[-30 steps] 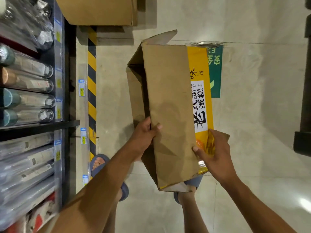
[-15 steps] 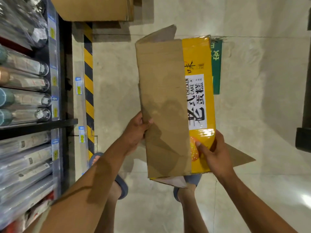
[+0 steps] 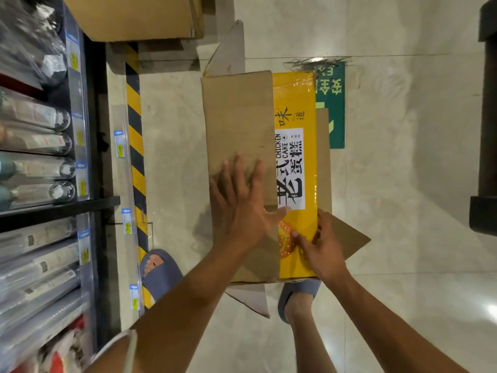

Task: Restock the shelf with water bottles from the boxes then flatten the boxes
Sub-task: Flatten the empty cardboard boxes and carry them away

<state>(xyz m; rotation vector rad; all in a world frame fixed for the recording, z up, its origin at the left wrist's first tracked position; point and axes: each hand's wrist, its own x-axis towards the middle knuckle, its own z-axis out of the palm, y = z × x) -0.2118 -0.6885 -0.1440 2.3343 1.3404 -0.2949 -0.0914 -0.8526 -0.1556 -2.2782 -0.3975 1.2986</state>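
Against the pale tiled floor (image 3: 403, 292), beside the shelf (image 3: 88, 205) of water bottles (image 3: 37, 168), the box (image 3: 293, 168) is now seen collapsed nearly flat, where half a second ago it was still partly open. Plain brown cardboard is shown on its left panel, glossy yellow print with a white label on its right; loose flaps are splayed at both ends. The left hand (image 3: 242, 208) is laid open, fingers spread, on the brown panel. The yellow edge is pinched by the right hand (image 3: 320, 246).
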